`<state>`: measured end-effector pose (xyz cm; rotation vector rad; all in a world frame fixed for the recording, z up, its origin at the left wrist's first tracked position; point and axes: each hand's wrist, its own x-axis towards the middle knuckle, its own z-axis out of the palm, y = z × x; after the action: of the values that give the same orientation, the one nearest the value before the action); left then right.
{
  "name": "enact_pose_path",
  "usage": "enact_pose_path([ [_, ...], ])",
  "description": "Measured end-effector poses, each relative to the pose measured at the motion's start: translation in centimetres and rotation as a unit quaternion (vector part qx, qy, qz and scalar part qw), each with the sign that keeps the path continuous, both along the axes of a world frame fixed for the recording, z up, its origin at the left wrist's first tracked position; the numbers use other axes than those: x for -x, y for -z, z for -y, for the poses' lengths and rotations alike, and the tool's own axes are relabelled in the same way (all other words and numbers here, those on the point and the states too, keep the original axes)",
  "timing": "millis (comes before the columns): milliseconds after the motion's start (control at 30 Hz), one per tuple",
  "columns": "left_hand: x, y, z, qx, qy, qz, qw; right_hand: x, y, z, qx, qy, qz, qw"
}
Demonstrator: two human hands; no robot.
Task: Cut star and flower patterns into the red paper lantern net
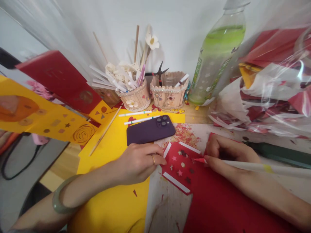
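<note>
A small red paper piece [176, 166] lies in the middle, with white tape-like strips along several edges. Small pink and dark stars and other shapes dot its face. My left hand [141, 160], with a ring on one finger, has curled fingers closed at the paper's left corner. Between the fingers of my right hand [227, 153] is a slim white pen-like stick [245, 165] with a red tip, which points at the right side of the small red piece. A large red sheet [218, 197] lies beneath my right wrist.
A purple phone [148, 131] lies on yellow paper [111, 197], near two white pens [135, 113]. Behind stand two decorated holders [168, 94], pliers [159, 72] and a green drink bottle [216, 61]. A clear bag of paper scraps [269, 84] is at right; decorated yellow card [60, 119] at left.
</note>
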<state>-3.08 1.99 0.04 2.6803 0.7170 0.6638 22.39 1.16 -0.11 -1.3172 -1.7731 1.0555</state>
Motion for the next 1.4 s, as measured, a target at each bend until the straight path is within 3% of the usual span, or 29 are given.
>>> enact_pose_path([
  [600,-0.11,-0.61,0.07,0.049,0.028,0.006,0.998,0.25,-0.06,0.35,-0.005,-0.033,-0.005,0.999],
  [1167,0.12,-0.26,0.0,-0.025,0.053,-0.038,0.998,0.42,-0.16,0.33,0.04,-0.011,-0.017,0.999],
  [1400,-0.03,-0.22,-0.05,-0.063,0.066,-0.014,0.996,0.31,-0.1,0.31,0.012,-0.031,-0.01,0.999],
])
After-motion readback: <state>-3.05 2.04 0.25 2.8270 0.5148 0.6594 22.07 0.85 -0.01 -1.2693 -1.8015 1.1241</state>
